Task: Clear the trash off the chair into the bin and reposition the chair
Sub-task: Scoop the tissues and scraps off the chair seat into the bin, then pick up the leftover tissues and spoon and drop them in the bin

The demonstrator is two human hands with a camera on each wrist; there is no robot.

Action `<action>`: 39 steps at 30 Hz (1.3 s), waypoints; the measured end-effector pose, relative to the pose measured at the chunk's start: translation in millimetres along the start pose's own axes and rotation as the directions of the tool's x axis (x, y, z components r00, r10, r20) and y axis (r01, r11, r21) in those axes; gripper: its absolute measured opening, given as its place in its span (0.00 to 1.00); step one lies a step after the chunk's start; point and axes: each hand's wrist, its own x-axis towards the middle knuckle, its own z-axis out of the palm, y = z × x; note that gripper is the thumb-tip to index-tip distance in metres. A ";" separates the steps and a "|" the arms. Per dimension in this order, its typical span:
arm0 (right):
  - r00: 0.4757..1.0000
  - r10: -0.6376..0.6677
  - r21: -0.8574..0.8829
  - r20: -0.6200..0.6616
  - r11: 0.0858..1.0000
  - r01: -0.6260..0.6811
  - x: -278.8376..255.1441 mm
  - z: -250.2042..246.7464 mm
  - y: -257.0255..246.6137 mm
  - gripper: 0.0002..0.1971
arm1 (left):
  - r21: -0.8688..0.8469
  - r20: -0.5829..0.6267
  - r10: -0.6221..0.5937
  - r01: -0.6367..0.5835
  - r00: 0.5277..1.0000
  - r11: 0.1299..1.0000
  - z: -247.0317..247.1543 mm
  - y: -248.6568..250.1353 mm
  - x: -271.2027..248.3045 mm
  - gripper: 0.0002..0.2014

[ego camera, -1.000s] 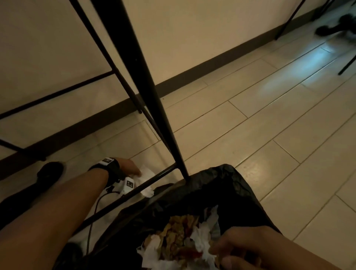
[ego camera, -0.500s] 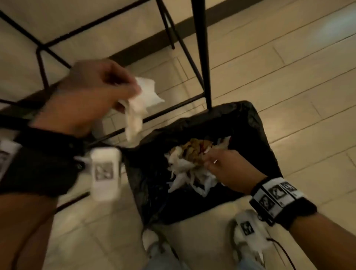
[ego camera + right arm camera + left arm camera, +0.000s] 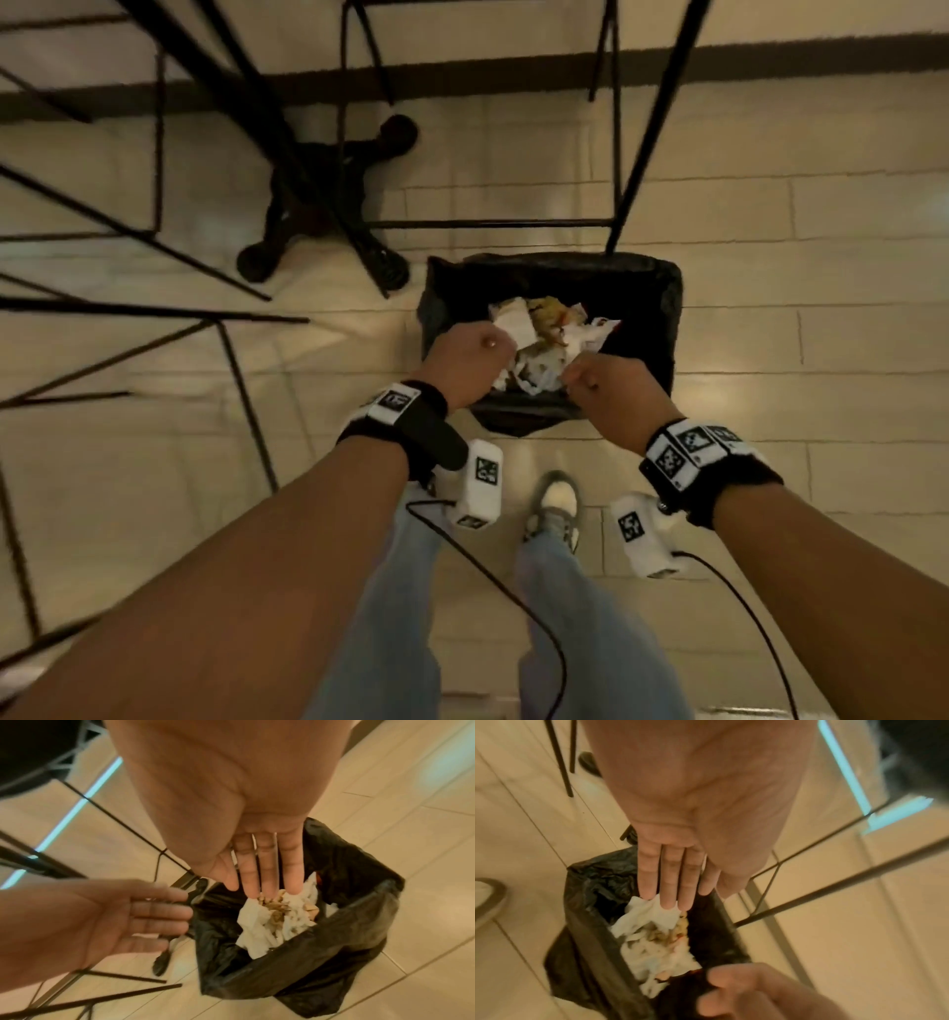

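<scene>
Pale floor tiles (image 3: 770,257) surround the bin (image 3: 662,308), a black-bagged container standing on the floor. Bare tile lies on the bin's right and near sides. Thin black chair legs (image 3: 642,154) come down just past its far rim, and a dark pedestal base (image 3: 318,205) stands to its far left. Inside the bin lies the trash (image 3: 544,339): crumpled white tissue and brownish food scraps. The left hand (image 3: 706,821) and right hand (image 3: 244,811) hover over the bin, fingers (image 3: 667,882) straight and released, holding nothing.

All views downward (shared bin (image 3: 662,288))
</scene>
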 end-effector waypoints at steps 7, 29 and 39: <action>0.981 -0.195 0.042 0.020 0.980 0.194 -68.4 -55.8 -182.3 0.09 | -0.213 -0.446 0.127 -0.243 0.886 0.946 -120.2 46.0 -214.9 0.11; 0.869 -0.442 -0.593 0.221 0.646 0.480 -263.6 195.8 -548.3 0.63 | 0.059 -0.697 -0.131 0.239 0.705 0.969 -318.4 -335.2 -526.4 0.76; 0.840 -0.542 -0.456 -0.009 0.750 0.479 -240.4 208.7 -536.9 0.23 | 0.079 -0.838 0.022 0.081 0.545 0.994 -297.2 -365.0 -490.2 0.52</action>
